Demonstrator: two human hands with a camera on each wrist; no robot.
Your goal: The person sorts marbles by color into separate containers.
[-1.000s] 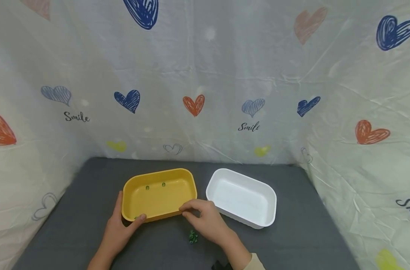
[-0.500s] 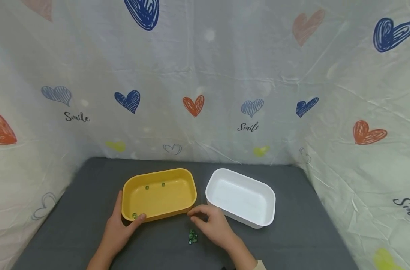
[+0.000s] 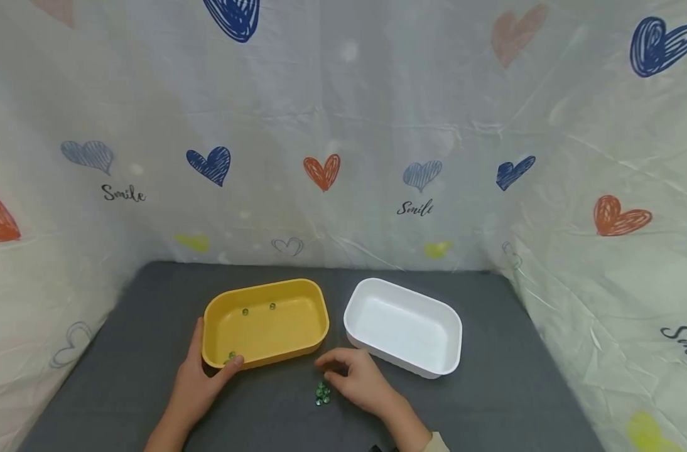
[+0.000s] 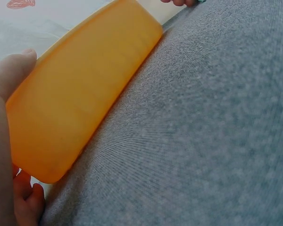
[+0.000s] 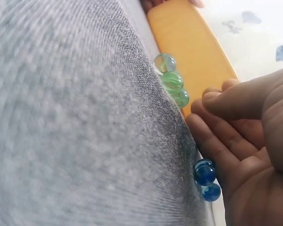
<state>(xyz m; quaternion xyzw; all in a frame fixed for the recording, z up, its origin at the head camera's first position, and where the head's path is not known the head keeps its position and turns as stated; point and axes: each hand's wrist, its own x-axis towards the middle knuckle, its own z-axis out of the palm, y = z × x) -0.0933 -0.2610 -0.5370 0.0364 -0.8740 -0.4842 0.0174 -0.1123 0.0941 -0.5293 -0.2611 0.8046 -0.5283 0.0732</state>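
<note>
Two bare hands work over a worktop (image 3: 275, 417) covered in dark grey cloth. At left, the left hand (image 3: 192, 384) holds a yellow rectangular tray (image 3: 275, 329), thumb over the near rim and fingers along the left end, a wide grip on the corner that seems meant to stop the container sliding. The tray reaches away and to the right of that grip. Inside, two green marbles (image 3: 272, 306) lie apart beyond the left grip, toward the far wall, while another green marble (image 3: 232, 355) sits close to the thumb; their scatter suggests that they roll freely on the smooth floor.

Right of the left grip, on the near side of the tray, a cluster of glass marbles (image 3: 323, 393), mostly green, sits bunched on the cloth, whose weave probably checks their rolling. Just beyond it hovers the right hand (image 3: 359, 380), fingers curved, thumb and forefinger a narrow gap apart, with nothing visible between them; the posture looks suited to small, slippery glass. The right wrist view shows two blue marbles (image 5: 205, 172) just beside this grip's lower fingers.

Right of the right grip and a little beyond it, a white rectangular tray (image 3: 405, 329) stands angled and untouched, apparently placed so both containers are within reach. Behind both grips hangs a heart-printed curtain (image 3: 366, 125).
</note>
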